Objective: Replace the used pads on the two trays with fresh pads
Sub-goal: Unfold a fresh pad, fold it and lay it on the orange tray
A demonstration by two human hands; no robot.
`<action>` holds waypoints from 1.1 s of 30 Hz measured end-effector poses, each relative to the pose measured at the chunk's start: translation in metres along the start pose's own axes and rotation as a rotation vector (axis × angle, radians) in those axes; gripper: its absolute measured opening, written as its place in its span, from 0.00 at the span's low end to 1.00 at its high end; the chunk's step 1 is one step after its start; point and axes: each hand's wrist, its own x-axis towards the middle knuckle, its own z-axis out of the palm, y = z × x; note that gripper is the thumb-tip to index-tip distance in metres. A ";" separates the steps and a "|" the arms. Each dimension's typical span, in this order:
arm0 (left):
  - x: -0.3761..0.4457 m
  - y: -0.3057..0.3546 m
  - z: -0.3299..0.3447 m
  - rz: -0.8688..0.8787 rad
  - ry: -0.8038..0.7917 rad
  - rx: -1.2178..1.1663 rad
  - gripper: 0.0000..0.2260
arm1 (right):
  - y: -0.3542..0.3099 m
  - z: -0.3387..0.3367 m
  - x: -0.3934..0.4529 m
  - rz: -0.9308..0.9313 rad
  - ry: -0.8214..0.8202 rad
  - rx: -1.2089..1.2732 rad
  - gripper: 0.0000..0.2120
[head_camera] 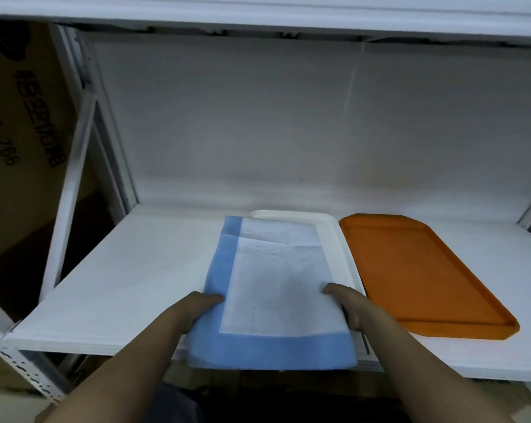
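A folded pad (276, 285), white with a blue border, lies over a white tray (334, 236) in the middle of the shelf; its near end hangs past the shelf's front edge. My left hand (201, 306) grips the pad's left edge, thumb on top. My right hand (348, 303) grips its right edge, thumb on top. An orange tray (420, 276) lies bare just right of the white tray.
Both trays sit on a white shelf board (121, 279) with a white back wall and another shelf above. A white metal upright (72, 184) stands at the left, with a cardboard box (23, 123) behind it.
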 end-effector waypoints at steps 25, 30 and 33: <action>0.047 0.055 0.035 0.556 0.449 1.145 0.35 | -0.033 0.030 0.037 -0.546 0.422 -1.357 0.24; 0.118 0.078 0.076 0.695 0.387 1.353 0.46 | -0.046 0.054 0.112 -0.586 0.285 -1.380 0.31; 0.135 0.063 0.064 0.575 0.283 1.304 0.53 | -0.033 0.044 0.124 -0.521 0.279 -1.342 0.44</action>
